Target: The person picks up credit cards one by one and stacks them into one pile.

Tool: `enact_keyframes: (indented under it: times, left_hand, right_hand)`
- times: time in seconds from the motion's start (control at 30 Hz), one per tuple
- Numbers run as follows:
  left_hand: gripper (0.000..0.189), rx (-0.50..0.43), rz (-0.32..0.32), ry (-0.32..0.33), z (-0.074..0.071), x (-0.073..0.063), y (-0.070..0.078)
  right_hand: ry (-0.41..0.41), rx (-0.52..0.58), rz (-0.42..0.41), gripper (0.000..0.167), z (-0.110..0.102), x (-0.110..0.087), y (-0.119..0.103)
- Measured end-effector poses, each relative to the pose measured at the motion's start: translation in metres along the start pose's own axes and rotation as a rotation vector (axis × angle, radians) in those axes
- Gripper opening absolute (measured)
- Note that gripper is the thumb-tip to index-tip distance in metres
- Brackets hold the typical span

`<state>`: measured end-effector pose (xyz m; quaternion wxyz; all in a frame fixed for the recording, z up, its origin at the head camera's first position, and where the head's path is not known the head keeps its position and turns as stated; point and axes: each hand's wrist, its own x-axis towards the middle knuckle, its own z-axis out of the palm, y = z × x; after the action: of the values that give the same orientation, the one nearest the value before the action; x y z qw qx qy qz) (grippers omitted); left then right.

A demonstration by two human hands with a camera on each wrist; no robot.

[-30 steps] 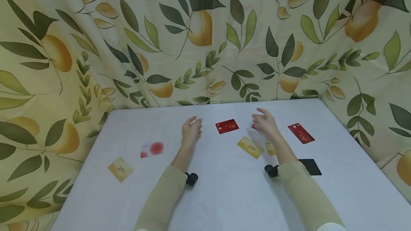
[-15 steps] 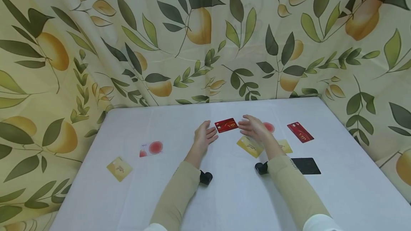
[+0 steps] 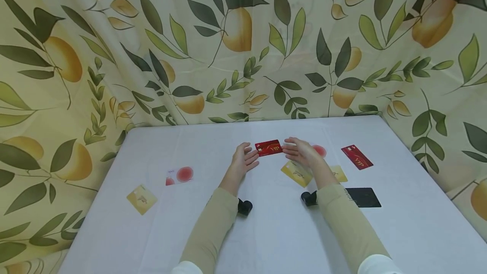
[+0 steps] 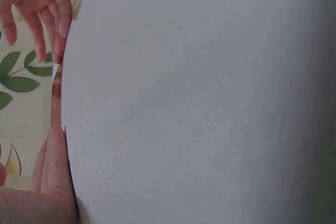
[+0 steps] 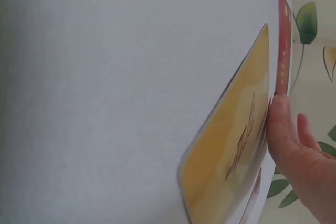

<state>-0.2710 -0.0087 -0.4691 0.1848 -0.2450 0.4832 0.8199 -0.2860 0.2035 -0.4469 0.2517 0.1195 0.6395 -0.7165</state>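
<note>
Head: the red, rectangular, plastic-looking VIP card (image 3: 268, 148), upper centre, lies lengthwise between left hand (image 3: 241, 160) and right hand (image 3: 302, 152), equally near; each grip straight-fingered, uncurled. Left wrist: card edge-on, far left. Right wrist: card upper right.

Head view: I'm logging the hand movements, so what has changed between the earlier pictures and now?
The left hand moved rightward and the right hand leftward, so their fingertips are now at opposite ends of the red VIP card between them. The right hand's shift uncovered more of the card with the red circle. No card was visibly picked up or let go; the cards show no clear shift.
</note>
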Motion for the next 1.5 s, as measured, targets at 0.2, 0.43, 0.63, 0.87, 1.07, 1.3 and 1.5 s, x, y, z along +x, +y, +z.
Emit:
enact_keyframes:
  times: [0.2, 0.43, 0.63, 0.87, 1.07, 1.3, 1.5]
  left_hand:
    - [0.049, 0.075, 0.034, 0.011, 0.001, -0.001, 0.0]
    - [0.049, 0.116, 0.063, 0.001, 0.001, -0.003, 0.001]
    - [0.048, 0.093, 0.063, 0.002, 0.001, -0.003, 0.002]
    - [0.044, -0.002, 0.025, 0.008, -0.004, 0.001, 0.001]
    - [0.046, 0.054, -0.014, -0.056, -0.008, 0.002, 0.006]
    - [0.05, 0.028, -0.069, -0.112, -0.009, 0.003, 0.011]
    - [0.051, 0.048, -0.092, -0.134, -0.006, 0.005, 0.009]
  right_hand:
    - [0.018, 0.001, 0.018, 0.058, 0.002, 0.0, -0.002]
    - [0.009, 0.08, 0.04, 0.06, -0.002, 0.002, -0.002]
    - [-0.005, 0.098, 0.039, 0.059, -0.004, 0.001, -0.001]
    - [-0.041, 0.148, 0.066, 0.058, -0.005, -0.002, -0.002]
    - [-0.034, 0.054, 0.118, 0.057, -0.007, -0.004, -0.003]
    - [-0.012, 0.115, 0.166, 0.055, -0.007, -0.004, -0.002]
    - [-0.028, 0.072, 0.162, 0.053, -0.009, -0.003, 0.001]
